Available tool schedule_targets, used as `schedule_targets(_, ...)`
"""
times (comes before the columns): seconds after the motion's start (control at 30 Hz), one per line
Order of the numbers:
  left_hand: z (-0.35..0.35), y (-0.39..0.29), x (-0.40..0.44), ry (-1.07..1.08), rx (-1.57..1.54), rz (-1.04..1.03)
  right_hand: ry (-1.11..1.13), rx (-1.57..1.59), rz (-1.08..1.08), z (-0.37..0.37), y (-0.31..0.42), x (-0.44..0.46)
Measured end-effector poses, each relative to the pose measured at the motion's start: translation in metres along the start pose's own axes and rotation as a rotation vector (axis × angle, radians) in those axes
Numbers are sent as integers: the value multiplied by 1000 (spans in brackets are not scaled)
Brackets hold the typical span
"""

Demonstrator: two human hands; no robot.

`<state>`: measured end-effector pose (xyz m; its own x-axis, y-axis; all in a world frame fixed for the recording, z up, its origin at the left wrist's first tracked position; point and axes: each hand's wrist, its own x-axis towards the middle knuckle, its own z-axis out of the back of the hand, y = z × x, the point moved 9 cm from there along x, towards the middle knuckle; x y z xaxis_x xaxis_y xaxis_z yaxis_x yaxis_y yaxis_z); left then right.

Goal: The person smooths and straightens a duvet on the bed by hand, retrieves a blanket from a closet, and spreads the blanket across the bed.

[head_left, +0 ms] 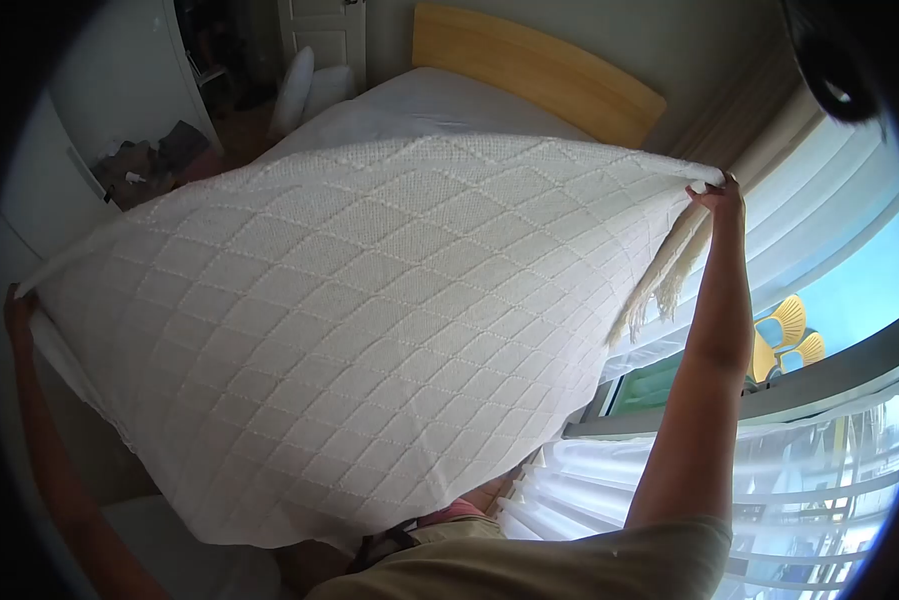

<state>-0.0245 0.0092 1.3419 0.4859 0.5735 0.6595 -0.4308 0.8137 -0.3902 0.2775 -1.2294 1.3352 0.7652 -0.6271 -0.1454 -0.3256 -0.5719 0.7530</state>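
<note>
A cream blanket (369, 290) with a raised diamond pattern hangs stretched wide in front of me, held up by both arms. At the far left, my left hand (21, 302) is closed around one upper corner. My right hand (717, 192), raised at the upper right, grips the opposite corner. A tan fringe (659, 290) dangles below the right hand. Behind the blanket's top edge shows a bed with a white sheet (439, 100); the blanket hides most of it.
A wooden headboard (539, 70) stands at the back. White pillows (309, 90) are beyond the bed's left side, with dark clothes (159, 155) nearer the wardrobe. Sheer white curtains (609, 490) hang along the window at right. Yellow chairs (784, 325) show outside.
</note>
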Motion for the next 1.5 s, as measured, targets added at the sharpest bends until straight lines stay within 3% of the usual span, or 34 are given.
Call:
schedule_targets(0.1,94,-18,-65,-165,-267,43,175,79,144,9,24,-20)
schedule_targets(0.13,117,-46,-107,-215,-378,54,338,92,185,1,33,-6)
schedule_targets(0.2,161,-85,-163,-291,-528,77,450,112,332,13,67,-31)
schedule_targets(0.23,176,-106,-188,-308,-587,91,411,136,370,24,86,-38)
schedule_targets(0.27,190,-80,-198,-406,-600,102,373,174,409,43,100,-66)
schedule_targets(0.3,177,-103,-180,-370,-554,118,425,220,334,20,91,-14)
schedule_targets(0.37,184,-92,-213,-405,-597,57,664,249,305,61,122,17)
schedule_targets(0.43,179,-7,-223,-367,-576,24,649,189,371,105,107,-22)
schedule_targets(0.47,175,27,-233,-322,-552,-15,719,142,300,128,89,-41)
schedule_targets(0.5,169,57,-248,-288,-522,-17,628,91,380,159,71,-63)
schedule_targets(0.53,154,75,-264,-240,-472,-4,677,97,263,176,38,-68)
schedule_targets(0.67,95,105,-343,-80,-359,32,312,4,275,284,-85,-105)
schedule_targets(0.8,57,115,-404,65,-353,118,106,152,-64,377,-216,-124)
schedule_targets(0.87,33,171,-451,150,-537,285,51,152,-167,440,-280,-135)
schedule_targets(0.9,24,208,-478,180,-463,223,-119,26,-222,463,-304,-162)
schedule_targets(0.93,16,232,-496,211,-387,159,-153,-94,-241,506,-335,-166)
schedule_targets(0.97,15,236,-520,196,-478,373,-191,-213,-260,553,-363,-173)
schedule_targets(1.0,-2,202,-492,205,-535,591,-358,-151,-405,539,-379,-174)
schedule_targets(1.03,-9,219,-503,254,-472,546,-496,-62,-529,552,-404,-212)
schedule_targets(1.1,-29,271,-544,358,-397,501,-491,-80,-567,569,-420,-272)
schedule_targets(1.17,-42,308,-578,410,-386,502,-329,-92,-653,579,-450,-331)
schedule_targets(1.23,-44,302,-584,439,-479,338,-334,-132,-694,584,-471,-387)
schedule_targets(1.4,-21,283,-578,392,-376,318,-415,-230,-918,556,-523,-467)
schedule_targets(1.5,-14,284,-581,393,-287,283,-396,-202,-916,531,-543,-469)
